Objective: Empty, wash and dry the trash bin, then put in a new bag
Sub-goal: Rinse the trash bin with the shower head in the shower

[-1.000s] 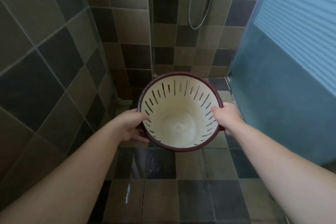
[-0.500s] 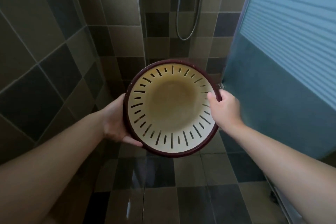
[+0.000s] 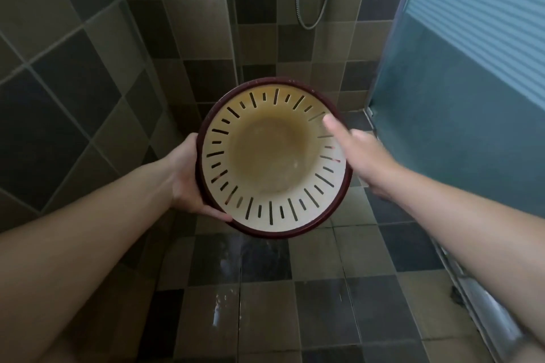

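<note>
The trash bin [image 3: 265, 209] is round and cream inside, with a dark red rim and slots around its upper wall. Its mouth faces me, and its inside holds no bag or rubbish. My left hand [image 3: 184, 177] grips the left rim and outer wall. My right hand [image 3: 358, 153] is blurred at the right rim, its thumb stretched over the inside wall. Whether it still touches the bin is unclear.
I stand in a shower corner with checkered tile walls. The floor tiles [image 3: 265, 298] below the bin look wet. A shower hose [image 3: 312, 9] hangs on the back wall. A blue frosted door [image 3: 460, 97] and its metal track [image 3: 477, 289] run along the right.
The bin has been lifted and tipped so its mouth faces me. My right hand has loosened from gripping the right rim and now has its thumb stretched out.
</note>
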